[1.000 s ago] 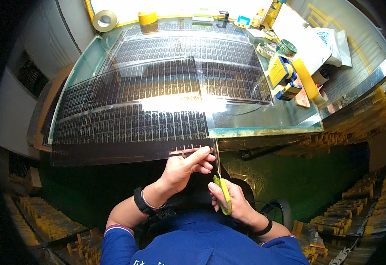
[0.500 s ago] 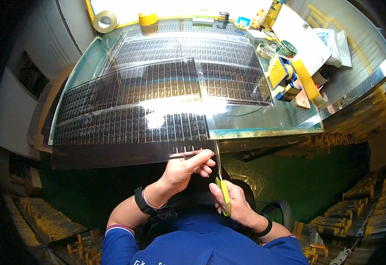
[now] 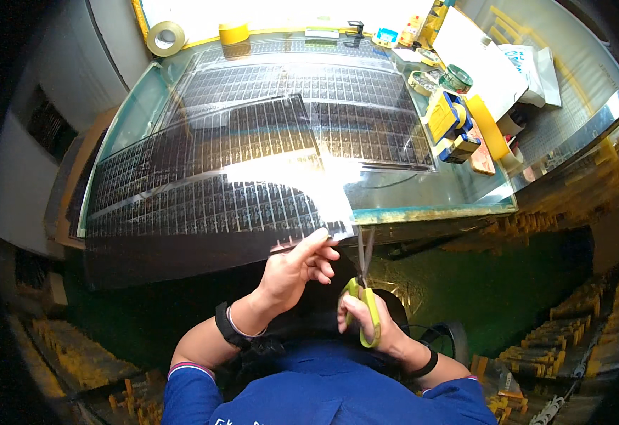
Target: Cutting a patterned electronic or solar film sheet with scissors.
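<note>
A large dark, glossy film sheet (image 3: 189,248) printed with rows of small patterns hangs over the front edge of the glass-topped table (image 3: 458,185). My left hand (image 3: 296,265) pinches its near edge close to the right corner, thumb on top. In my right hand (image 3: 374,319) are scissors (image 3: 367,283) with yellow-green handles. Their blades stand apart and point away from me, just right of the sheet's corner and not touching it. Under the held sheet lies another patterned film (image 3: 373,127) on the glass. Bright glare hides part of the held sheet.
A blue and yellow tape dispenser (image 3: 454,124) stands at the table's right, with green tape (image 3: 456,78) behind it. Wide tape rolls, one beige (image 3: 166,38) and one yellow (image 3: 235,33), sit along the back. Racks with yellow pieces (image 3: 561,329) stand at the lower right.
The scissors have opened and shifted slightly right, away from the sheet's edge. The sheet's right corner has lifted and swung right in my left hand; its left part hangs lower.
</note>
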Tool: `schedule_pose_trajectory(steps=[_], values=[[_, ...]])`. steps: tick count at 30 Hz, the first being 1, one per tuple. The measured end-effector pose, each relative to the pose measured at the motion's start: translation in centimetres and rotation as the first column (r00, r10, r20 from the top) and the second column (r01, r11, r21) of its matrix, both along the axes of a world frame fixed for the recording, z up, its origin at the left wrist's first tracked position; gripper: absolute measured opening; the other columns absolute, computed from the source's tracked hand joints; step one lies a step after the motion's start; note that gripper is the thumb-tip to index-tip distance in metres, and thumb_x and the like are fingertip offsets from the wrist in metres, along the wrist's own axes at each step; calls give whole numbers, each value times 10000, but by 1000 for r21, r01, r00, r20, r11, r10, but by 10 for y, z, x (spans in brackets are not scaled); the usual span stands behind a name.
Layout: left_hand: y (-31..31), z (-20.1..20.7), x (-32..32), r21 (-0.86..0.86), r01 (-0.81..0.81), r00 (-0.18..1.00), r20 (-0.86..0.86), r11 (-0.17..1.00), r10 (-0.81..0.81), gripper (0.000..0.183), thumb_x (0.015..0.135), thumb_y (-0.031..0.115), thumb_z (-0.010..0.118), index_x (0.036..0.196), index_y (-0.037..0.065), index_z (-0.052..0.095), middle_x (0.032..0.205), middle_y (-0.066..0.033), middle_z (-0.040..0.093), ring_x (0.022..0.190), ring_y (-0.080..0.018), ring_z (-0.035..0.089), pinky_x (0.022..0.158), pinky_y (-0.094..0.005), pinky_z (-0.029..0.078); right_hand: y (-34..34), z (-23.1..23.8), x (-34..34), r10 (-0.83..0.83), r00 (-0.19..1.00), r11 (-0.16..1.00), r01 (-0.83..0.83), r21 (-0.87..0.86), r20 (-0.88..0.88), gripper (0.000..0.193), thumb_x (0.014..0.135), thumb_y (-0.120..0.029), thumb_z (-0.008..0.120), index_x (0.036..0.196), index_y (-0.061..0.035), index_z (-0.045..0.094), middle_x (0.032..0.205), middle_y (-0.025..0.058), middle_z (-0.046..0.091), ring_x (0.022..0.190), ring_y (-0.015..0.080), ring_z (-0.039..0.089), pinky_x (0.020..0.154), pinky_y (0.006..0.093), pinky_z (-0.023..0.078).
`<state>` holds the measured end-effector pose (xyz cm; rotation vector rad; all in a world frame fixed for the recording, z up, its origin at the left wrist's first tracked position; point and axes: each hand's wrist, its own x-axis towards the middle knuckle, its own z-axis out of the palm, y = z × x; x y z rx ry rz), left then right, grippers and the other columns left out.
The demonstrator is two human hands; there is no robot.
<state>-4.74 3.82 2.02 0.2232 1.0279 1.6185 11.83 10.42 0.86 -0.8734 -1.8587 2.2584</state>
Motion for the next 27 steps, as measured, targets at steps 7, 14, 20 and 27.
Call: schedule_pose_trajectory(steps=[7,14,20,27], values=[[16,8,12,-31,-30,979,-203,999,23,241,836,252,573,890,23,622,723,-9,585,629,-72,506,589,-200,403,-14,-13,-25,-122,956,990,98,-104,-268,384,918,-389,364,979,-15,426,854,70,489,782,133,491,717,290,429],[14,12,20,-87,-4,979,-202,996,-13,239,816,284,595,878,56,631,703,18,578,510,-37,448,412,-167,306,-17,0,-40,-252,925,965,261,-4,-285,374,932,-380,322,976,-21,415,824,47,460,756,120,459,693,278,407],[14,13,24,-71,-29,977,-211,997,14,236,814,287,598,882,65,635,673,34,573,499,-25,440,407,-158,293,-19,1,-44,-266,905,956,292,30,-333,345,943,-358,298,1032,-45,411,828,23,449,753,100,440,679,260,391],[14,10,26,-55,-48,967,-254,997,33,234,812,285,603,888,67,641,679,39,583,542,-27,480,446,-165,323,-19,-8,-46,-255,905,962,274,7,-341,346,946,-348,291,1064,-45,410,872,30,467,775,103,445,676,259,387]])
